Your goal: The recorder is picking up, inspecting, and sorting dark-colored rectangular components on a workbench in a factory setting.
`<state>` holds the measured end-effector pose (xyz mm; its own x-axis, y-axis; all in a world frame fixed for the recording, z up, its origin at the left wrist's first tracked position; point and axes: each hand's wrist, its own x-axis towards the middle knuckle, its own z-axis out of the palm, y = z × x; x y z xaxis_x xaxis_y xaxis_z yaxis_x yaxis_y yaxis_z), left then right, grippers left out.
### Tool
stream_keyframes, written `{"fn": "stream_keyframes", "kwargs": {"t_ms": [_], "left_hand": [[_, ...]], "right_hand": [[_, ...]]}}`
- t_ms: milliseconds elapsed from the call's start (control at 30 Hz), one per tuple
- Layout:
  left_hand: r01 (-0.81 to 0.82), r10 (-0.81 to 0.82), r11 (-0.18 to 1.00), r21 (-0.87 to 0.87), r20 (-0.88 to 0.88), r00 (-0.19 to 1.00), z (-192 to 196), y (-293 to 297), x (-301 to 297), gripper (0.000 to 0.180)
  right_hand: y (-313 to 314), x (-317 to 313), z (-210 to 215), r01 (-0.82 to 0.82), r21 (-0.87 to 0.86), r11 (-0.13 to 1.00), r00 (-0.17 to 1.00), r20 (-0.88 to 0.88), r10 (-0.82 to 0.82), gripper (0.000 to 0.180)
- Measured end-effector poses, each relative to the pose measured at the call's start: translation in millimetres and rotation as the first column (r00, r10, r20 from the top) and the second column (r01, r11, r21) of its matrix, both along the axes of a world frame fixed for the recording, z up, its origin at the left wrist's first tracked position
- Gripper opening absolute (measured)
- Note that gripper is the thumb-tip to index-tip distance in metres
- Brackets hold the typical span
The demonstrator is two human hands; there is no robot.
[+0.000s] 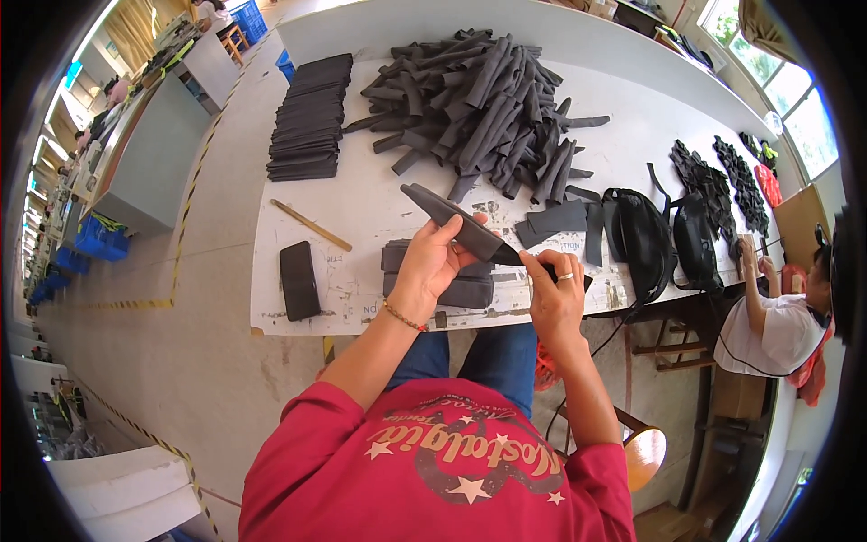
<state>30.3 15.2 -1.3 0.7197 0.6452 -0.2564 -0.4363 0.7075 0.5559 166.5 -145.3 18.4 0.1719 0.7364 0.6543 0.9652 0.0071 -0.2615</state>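
Above the front of the table, my left hand [436,259] is closed around a dark grey folded fabric piece [471,237], thumb on top. The piece slants from upper left down to the right. At its lower right end is a flat black strip [511,256], pinched by my right hand [555,287], which wears a ring. Whether the strip lies inside the fabric or against it, I cannot tell. Below my hands, a small stack of folded dark grey pieces [468,291] rests on the table, partly hidden by my left hand.
A loose heap of dark grey fabric pieces [474,113] covers the table's far middle, beside a neat stack [310,117]. A wooden stick [312,226] and black phone [299,281] lie left. Flat pieces [555,220] and black bags [639,242] sit right, near a co-worker [768,325].
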Motion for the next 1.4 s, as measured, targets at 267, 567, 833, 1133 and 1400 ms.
{"fn": "stream_keyframes", "kwargs": {"t_ms": [267, 567, 833, 1133, 1400], "left_hand": [[-0.128, 0.133, 0.987, 0.093, -0.042, 0.99, 17.0, -14.7, 4.5, 0.02], [-0.076, 0.03, 0.952, 0.295, 0.158, 0.987, 21.3, -25.4, 3.0, 0.038], [-0.191, 0.171, 0.959, 0.207, 0.113, 0.979, 0.2, -34.8, 7.9, 0.028], [-0.251, 0.22, 0.937, 0.242, 0.149, 0.964, 4.4, -36.4, 4.7, 0.032], [-0.114, 0.101, 0.99, 0.08, 0.156, 0.983, -10.1, -34.5, -6.5, 0.03]], "right_hand": [[11.4, -8.1, -7.1, 0.055, 0.076, 0.996, 0.985, 0.156, -0.066, 0.047], [30.3, -59.3, -7.4, -0.058, 0.132, 0.99, 0.964, -0.252, 0.09, 0.051], [47.2, -55.1, -31.2, -0.163, 0.156, 0.974, 0.965, -0.179, 0.19, 0.036], [34.0, -52.8, -28.4, -0.135, 0.057, 0.989, 0.934, -0.327, 0.146, 0.017], [31.9, -51.1, -17.6, -0.226, -0.093, 0.97, 0.828, -0.542, 0.141, 0.015]]}}
